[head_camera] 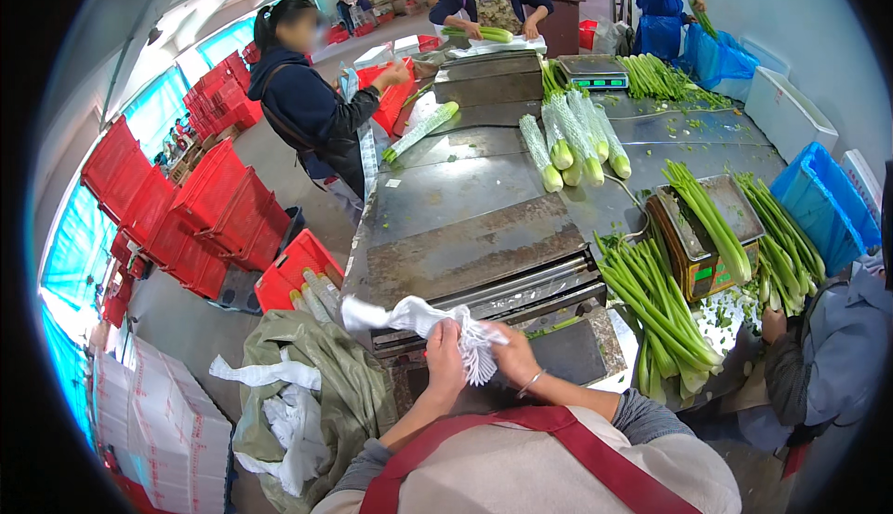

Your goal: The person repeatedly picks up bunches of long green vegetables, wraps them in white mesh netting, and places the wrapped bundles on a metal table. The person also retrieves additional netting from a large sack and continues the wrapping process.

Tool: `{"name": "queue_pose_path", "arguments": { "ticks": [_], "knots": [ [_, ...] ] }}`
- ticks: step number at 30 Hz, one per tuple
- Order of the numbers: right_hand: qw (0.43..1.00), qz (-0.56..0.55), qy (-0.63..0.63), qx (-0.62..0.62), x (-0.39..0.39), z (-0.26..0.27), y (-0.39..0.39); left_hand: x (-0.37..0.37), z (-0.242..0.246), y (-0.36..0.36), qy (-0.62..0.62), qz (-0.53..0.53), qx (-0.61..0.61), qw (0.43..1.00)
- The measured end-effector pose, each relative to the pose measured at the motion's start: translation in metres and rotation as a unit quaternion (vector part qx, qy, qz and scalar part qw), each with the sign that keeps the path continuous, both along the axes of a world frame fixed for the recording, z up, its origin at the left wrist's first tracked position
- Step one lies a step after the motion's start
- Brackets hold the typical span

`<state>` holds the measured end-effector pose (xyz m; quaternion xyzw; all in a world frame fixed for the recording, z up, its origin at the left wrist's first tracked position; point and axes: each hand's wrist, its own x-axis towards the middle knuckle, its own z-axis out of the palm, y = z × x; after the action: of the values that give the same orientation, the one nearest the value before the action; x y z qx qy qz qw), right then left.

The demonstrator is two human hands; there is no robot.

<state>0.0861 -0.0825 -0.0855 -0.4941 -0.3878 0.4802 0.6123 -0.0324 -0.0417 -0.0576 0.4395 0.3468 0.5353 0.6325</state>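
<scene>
Before my chest, my left hand (445, 360) grips a white foam net sleeve (422, 315), whose loose end trails to the left. My right hand (515, 359) has its fingers on the gathered, fringed end of the same sleeve. Both hands are just in front of a metal wrapping machine (481, 256) with rollers. More white net sleeves (296, 423) lie on an olive woven sack (349, 367) at my left. Several celery bunches in white nets (575, 141) lie farther up the steel table (474, 179). Bare celery stalks (652, 305) lie to the right.
A scale (704, 228) bearing celery stands at the right, near a blue-lined bin (823, 200). A co-worker's arm (785, 374) reaches in at lower right. Other people stand left and across the table. Red crates (223, 200) and white foam boxes (160, 423) are stacked left.
</scene>
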Motion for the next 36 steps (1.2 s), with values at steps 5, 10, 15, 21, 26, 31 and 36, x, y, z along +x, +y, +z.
{"name": "queue_pose_path", "arguments": {
  "ticks": [5,10,15,21,26,31,36],
  "knots": [
    [0.970,-0.223,-0.068,0.067,0.076,0.015,0.025,-0.007,0.035,-0.008,0.306,-0.202,0.322,0.873],
    [0.976,-0.125,-0.178,0.011,0.122,0.017,0.008,-0.119,0.030,0.078,0.624,0.154,0.401,0.652],
    [0.893,-0.217,-0.395,-0.005,0.219,0.000,-0.011,-0.186,0.113,0.127,0.197,0.297,0.218,0.909],
    [0.578,-0.357,-0.668,-0.303,0.437,0.013,-0.063,-0.217,0.128,0.102,0.488,0.393,0.349,0.697],
    [0.570,-0.235,-0.572,-0.541,0.522,-0.017,-0.123,-0.082,0.082,0.096,0.403,0.202,0.246,0.858],
    [0.829,-0.218,-0.340,-0.388,0.537,-0.050,-0.119,-0.035,0.056,0.077,0.361,0.086,0.159,0.915],
    [0.930,-0.264,-0.012,-0.255,0.474,-0.059,-0.133,-0.030,0.039,0.068,0.320,0.041,0.141,0.936]
  ]
}}
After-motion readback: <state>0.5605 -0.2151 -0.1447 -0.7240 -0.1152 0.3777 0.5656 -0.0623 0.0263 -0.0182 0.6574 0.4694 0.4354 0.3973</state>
